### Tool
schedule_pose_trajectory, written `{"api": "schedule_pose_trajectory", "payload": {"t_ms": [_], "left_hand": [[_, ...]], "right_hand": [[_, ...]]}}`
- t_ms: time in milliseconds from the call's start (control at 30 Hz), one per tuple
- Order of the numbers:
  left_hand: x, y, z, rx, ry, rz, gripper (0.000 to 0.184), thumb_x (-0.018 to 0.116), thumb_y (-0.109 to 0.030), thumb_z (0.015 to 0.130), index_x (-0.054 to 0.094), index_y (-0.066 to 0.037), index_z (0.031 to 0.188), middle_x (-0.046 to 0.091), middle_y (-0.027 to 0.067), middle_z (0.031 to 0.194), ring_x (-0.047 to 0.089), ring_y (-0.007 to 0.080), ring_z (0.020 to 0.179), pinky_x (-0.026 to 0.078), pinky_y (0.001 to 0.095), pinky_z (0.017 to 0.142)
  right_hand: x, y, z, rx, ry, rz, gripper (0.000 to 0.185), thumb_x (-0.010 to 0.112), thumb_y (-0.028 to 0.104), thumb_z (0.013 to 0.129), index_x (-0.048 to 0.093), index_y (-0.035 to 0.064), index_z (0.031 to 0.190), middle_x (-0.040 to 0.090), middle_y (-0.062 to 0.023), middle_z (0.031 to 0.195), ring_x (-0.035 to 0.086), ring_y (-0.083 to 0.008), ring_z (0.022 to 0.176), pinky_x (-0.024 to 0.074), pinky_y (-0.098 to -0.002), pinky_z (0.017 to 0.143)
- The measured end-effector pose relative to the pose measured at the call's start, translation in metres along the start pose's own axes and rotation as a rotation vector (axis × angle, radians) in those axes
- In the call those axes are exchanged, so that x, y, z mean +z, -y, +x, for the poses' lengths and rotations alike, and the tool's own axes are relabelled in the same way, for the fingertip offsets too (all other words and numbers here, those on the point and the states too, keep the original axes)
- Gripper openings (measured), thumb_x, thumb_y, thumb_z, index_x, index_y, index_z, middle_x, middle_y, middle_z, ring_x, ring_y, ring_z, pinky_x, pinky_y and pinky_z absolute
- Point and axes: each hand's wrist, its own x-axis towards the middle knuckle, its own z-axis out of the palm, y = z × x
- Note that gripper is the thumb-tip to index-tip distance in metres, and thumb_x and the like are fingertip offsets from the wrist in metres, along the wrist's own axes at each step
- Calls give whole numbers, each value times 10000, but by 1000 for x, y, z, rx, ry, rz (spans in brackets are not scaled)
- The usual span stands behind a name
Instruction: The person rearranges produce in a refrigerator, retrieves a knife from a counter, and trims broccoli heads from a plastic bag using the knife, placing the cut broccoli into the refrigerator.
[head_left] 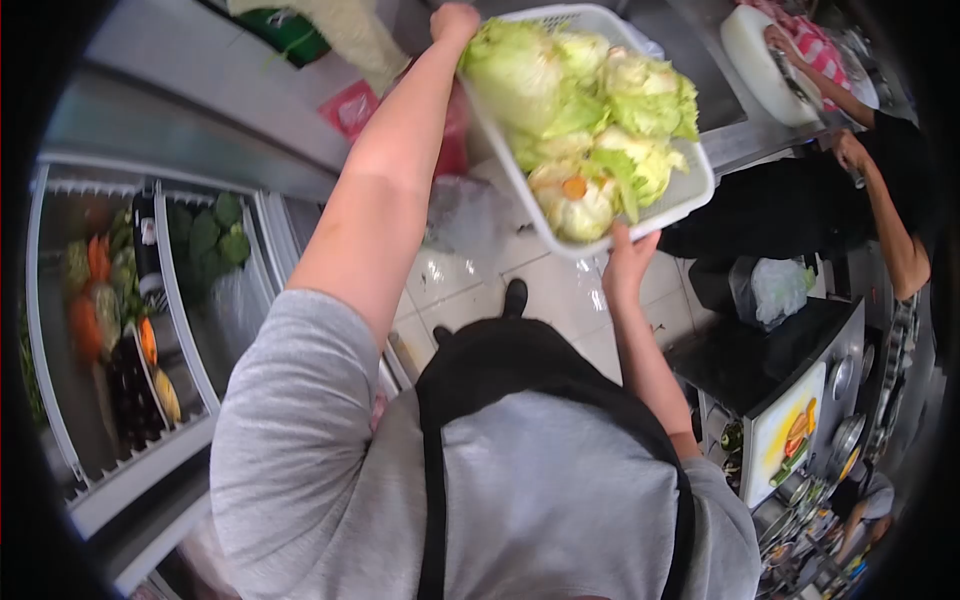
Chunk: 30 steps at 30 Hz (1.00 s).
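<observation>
While the left hand grasps the far left corner of a white basket, the right hand clasps its near rim, thumb uppermost. Loaded with lettuce heads, it's held above the tiled floor, near a co-worker in black.

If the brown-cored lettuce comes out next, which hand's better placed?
Probably the right hand: it grips the white basket near that lettuce; the left hand is up at the far corner.
</observation>
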Motion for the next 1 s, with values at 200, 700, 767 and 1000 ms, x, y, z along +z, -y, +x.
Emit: {"api": "schedule_pose_trajectory", "payload": {"t_ms": [200,700,767,1000], "left_hand": [[-55,-25,-125,561,-368,-288,164,563,-91,751,605,-37,900,613,118,871,591,287,814,478,331,721],[-191,231,-424,-387,182,-473,505,312,161,703,539,-88,1078,426,146,1236,595,219,888,502,252,664],[-186,245,-431,-326,185,-429,445,316,145,720,558,-70,1025,457,146,1207,542,256,1005,472,279,762],[-117,231,-412,108,546,-353,465,394,138,654,539,-35,1060,318,178,1293,404,266,1158,353,332,941]], "right_hand": [[8,20,-7,118,12,61,366,600,89,768,373,60,1052,513,-70,946,522,-115,759,447,-241,547],[-65,-1,-65,240,-148,-128,346,555,403,808,401,99,867,472,-22,704,440,-80,545,404,-241,505],[-93,-12,-82,223,-210,-258,285,554,373,814,425,123,859,487,-12,692,469,-76,557,392,-219,479],[-232,-27,-130,200,-413,-688,300,628,189,735,496,88,985,554,-60,810,546,-141,660,465,-272,555]]}}
